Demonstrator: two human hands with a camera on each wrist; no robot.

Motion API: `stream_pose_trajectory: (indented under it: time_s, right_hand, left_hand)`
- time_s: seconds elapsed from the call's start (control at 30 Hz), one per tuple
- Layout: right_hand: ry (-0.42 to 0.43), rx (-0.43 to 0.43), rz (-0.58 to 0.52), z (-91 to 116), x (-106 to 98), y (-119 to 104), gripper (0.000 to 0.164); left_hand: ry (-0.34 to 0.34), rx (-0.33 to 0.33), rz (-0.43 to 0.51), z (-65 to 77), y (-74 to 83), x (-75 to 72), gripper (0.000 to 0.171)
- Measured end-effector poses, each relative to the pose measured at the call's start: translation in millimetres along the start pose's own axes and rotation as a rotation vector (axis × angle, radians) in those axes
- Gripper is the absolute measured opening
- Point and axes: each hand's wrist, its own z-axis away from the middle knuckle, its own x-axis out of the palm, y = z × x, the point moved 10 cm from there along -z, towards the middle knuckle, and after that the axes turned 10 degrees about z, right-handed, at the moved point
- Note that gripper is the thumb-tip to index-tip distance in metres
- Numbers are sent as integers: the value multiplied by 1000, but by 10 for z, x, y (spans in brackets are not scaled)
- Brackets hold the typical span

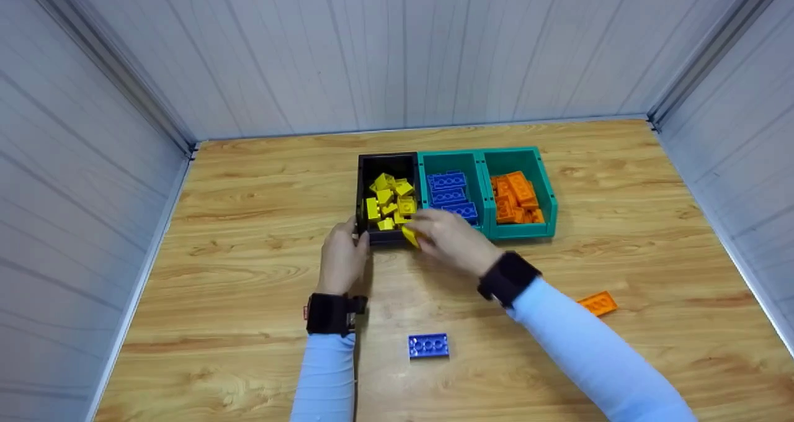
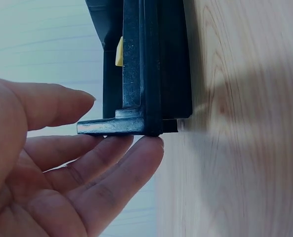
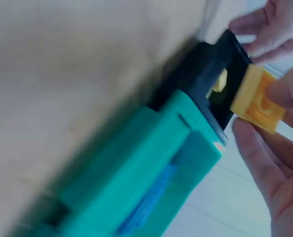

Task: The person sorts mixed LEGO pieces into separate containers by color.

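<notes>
My right hand [image 1: 456, 239] pinches a yellow toy brick [image 3: 259, 100] between thumb and fingers, over the front right corner of a black bin [image 1: 388, 238]. Several yellow bricks [image 1: 386, 197] lie piled inside that bin. At the bin's front left corner is my left hand [image 1: 342, 259]. The left wrist view shows the bin's side edge [image 2: 94, 127] between the thumb and the fingers, with fingertips against its outer face. My right hand partly covers the held brick in the head view.
Joined to the black bin's right are two green bins, one with blue bricks [image 1: 448, 196] and one with orange bricks [image 1: 520, 189]. A blue brick [image 1: 428, 345] lies on the wooden table [image 1: 248, 260] between the forearms. An orange brick [image 1: 598, 303] lies beside the right sleeve. Pale walls enclose the table.
</notes>
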Motion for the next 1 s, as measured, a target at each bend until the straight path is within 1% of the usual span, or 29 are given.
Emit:
stream_pose_trajectory:
  time_s: [0.07,0.13,0.23,0.37,0.47,0.53,0.63,0.7,0.8,0.87,1.0]
  right_hand:
    - [-5,0,30,-199,-14,34,33]
    - [-31,2,72,-369,24,70,30]
    - [-84,11,133,-546,126,122,26]
    - [-142,17,190,-655,252,161,21]
    - [-161,9,191,-668,294,165,20]
    - [-165,8,178,-649,272,171,20]
    - [-145,17,149,-591,131,220,24]
    - [-115,32,128,-546,-19,284,25]
    - [-54,68,93,-457,-282,438,26]
    - [-23,113,71,-383,-455,580,26]
    - [-11,254,73,-181,-724,951,29]
  left_hand:
    - [3,-3,-8,2,0,-7,47]
    - [2,0,-5,0,2,-6,47]
    - [2,13,4,-6,15,-3,46]
    - [11,37,12,-20,38,-4,40]
    - [19,47,13,-24,30,-6,37]
    - [15,44,19,-19,23,-4,37]
    - [13,34,19,-19,12,-12,38]
    - [12,25,24,-21,4,-19,38]
    - [16,28,21,-24,-5,-32,37]
    - [15,30,8,-22,-15,-36,39]
    - [9,26,-18,-22,-36,-42,45]
